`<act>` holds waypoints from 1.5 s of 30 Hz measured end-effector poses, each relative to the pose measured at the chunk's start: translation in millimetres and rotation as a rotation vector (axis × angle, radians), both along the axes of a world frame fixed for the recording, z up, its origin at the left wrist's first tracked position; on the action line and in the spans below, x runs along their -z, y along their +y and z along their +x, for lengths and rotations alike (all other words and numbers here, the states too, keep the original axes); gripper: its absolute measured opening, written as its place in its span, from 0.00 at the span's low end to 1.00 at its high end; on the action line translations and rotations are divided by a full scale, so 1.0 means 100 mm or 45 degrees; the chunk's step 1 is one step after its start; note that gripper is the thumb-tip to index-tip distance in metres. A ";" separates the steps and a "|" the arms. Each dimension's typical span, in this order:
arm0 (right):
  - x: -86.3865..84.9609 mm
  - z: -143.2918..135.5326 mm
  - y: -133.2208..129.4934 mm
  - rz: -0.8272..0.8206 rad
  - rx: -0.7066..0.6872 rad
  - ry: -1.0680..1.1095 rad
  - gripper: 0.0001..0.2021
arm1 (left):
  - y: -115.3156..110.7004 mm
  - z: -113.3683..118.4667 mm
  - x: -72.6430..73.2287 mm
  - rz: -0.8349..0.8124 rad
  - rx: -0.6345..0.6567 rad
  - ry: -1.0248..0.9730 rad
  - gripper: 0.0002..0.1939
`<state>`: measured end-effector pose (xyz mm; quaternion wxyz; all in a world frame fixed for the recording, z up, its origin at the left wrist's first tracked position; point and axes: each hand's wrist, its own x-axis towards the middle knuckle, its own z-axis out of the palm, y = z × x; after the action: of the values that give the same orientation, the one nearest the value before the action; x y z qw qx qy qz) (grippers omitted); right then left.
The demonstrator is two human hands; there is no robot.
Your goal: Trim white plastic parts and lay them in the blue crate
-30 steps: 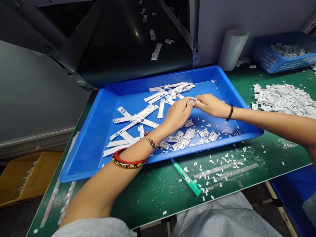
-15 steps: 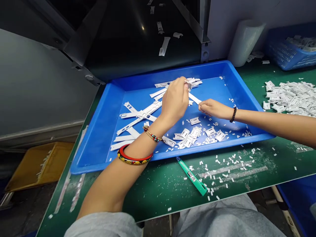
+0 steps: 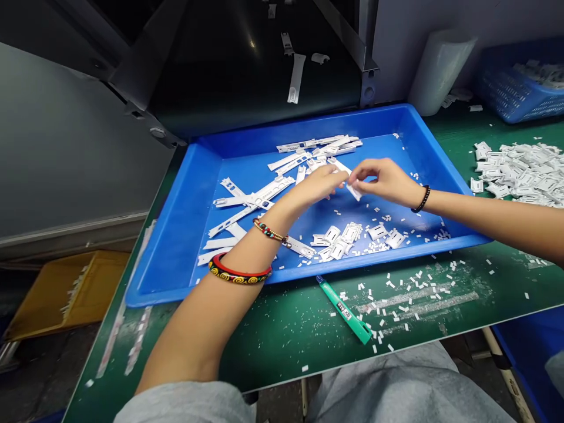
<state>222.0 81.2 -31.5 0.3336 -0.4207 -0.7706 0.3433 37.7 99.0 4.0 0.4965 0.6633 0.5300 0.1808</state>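
My right hand (image 3: pixel 384 181), a dark beaded bracelet at its wrist, pinches a white plastic strip (image 3: pixel 356 192) between thumb and fingers above the blue tray (image 3: pixel 167 223). Close against the same strip, my left hand (image 3: pixel 321 183) has its fingers bent; what lies in them is hidden from view. More long white plastic strips (image 3: pixel 253 202) lie crossed in the tray's left and back parts. At the tray's front lies a small heap of short slotted white pieces (image 3: pixel 341 241), with tiny white chips scattered around it.
A dark conveyor (image 3: pixel 247 82) bearing a few white parts ends above the tray's back edge. On the green table (image 3: pixel 273 329) lie a green cutter-like tool (image 3: pixel 346 311) and many chips. To the right are a white pile (image 3: pixel 524 173) and a blue basket (image 3: pixel 529 97).
My left hand has lowered and turned palm-down; my right hand has shifted slightly up. A short white piece below them has left its spot, and the front heap looks rearranged.
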 end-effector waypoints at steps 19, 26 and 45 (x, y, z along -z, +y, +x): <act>-0.14 0.04 0.03 0.235 0.156 0.191 0.08 | -0.16 0.09 0.04 0.391 0.248 -0.012 0.13; -0.18 0.10 0.07 0.052 0.148 0.147 0.10 | -0.11 0.08 0.10 0.385 0.295 -0.039 0.11; -0.23 0.10 0.05 -0.506 0.047 0.331 0.04 | -0.14 0.07 -0.10 0.070 -0.181 -0.550 0.14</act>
<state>231.9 86.6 -8.5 0.3468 -0.4443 -0.6308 0.5333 44.4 85.2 14.0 0.5663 0.5833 0.4517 0.3675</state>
